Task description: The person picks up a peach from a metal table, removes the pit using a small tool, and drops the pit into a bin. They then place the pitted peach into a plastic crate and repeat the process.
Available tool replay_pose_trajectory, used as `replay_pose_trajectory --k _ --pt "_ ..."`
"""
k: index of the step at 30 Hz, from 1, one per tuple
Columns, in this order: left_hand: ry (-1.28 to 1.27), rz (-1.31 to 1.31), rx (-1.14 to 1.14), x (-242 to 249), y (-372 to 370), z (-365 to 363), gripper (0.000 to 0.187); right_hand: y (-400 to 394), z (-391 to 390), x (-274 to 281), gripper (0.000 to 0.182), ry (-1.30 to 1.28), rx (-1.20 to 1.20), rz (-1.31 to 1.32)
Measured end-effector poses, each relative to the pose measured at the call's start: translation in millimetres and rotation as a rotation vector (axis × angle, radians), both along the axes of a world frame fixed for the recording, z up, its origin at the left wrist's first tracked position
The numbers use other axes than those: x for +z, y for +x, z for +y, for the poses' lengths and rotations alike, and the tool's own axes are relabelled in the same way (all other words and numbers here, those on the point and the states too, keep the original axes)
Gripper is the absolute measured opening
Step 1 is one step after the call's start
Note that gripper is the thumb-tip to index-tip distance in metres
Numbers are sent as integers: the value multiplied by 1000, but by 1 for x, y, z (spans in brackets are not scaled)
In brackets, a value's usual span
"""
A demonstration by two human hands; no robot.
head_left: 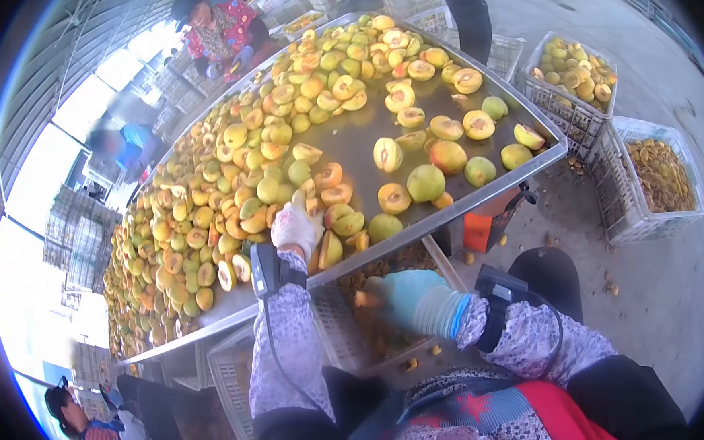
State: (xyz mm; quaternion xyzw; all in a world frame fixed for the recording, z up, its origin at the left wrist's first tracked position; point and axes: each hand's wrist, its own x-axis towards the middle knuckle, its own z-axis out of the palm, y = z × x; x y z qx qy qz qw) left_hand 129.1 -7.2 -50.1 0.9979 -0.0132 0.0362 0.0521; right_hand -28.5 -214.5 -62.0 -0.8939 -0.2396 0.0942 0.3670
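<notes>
My left hand point(296, 226), in a white glove, lies over the near edge of a heap of yellow-green peaches point(265, 189), fingers stretched among halved and whole fruit. Beside its fingertips are a cut peach half point(337, 194) and a split peach point(344, 219). Below the table's rim my right hand point(421, 300), gloved in pale teal, is closed and slightly blurred. An orange-brown piece point(366, 298) shows at its fingers; I cannot tell what it is. Under that hand stands a crate point(338, 326) with brown scraps inside.
The metal table point(479, 188) has a raised rim. On the right stand a crate of peaches point(572, 69) and a white crate of brown pieces point(659, 173). An orange-and-black container point(485, 226) is beneath the table edge. Other people point(224, 34) work around the table.
</notes>
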Motion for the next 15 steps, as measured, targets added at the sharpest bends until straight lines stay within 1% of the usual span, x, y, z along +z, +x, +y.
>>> replay_pose_trajectory --k 1,2,3,4,5,6,7,8,9,10,11,12,13,14,15 --pt "6 -95 -73 -10 -1 3 57 2 -1 1 34 0 -10 -6" --pt "-54 -143 -147 -10 -6 2 54 3 -1 1 28 13 -37 -11" --pt "-54 -149 -151 -9 -9 1 54 4 0 0 26 26 -63 -15" --pt "-165 -273 -146 -6 -14 0 51 6 0 -7 27 104 -84 -98" --pt "-275 -395 -140 1 -22 -3 48 8 1 -8 27 105 -85 -99" --pt "-617 -363 -85 8 -30 -6 40 10 3 -9 29 200 -154 -159" --pt "-1003 -332 -86 -3 -29 3 30 11 6 -9 30 295 -219 -215" --pt "-1299 -259 19 21 -52 -13 27 11 7 -5 31 378 -265 -297" --pt "-1590 -180 141 43 -79 -31 24 10 8 -1 31 378 -258 -282" --pt "-1654 -209 74 38 -89 -31 21 10 9 4 31 419 -255 -327" --pt "-1543 -193 76 43 -104 -36 20 11 12 6 31 461 -253 -378" --pt "-992 -457 -129 36 -111 -35 20 11 15 5 28 485 -250 -404" --pt "-414 -665 -317 28 -117 -35 19 10 18 2 28 485 -246 -395" --pt "-1075 -391 -250 34 -136 -47 26 9 21 -2 27 442 -282 -349" --pt "-1078 -387 -243 27 -139 -48 26 8 23 -5 26 396 -318 -305"
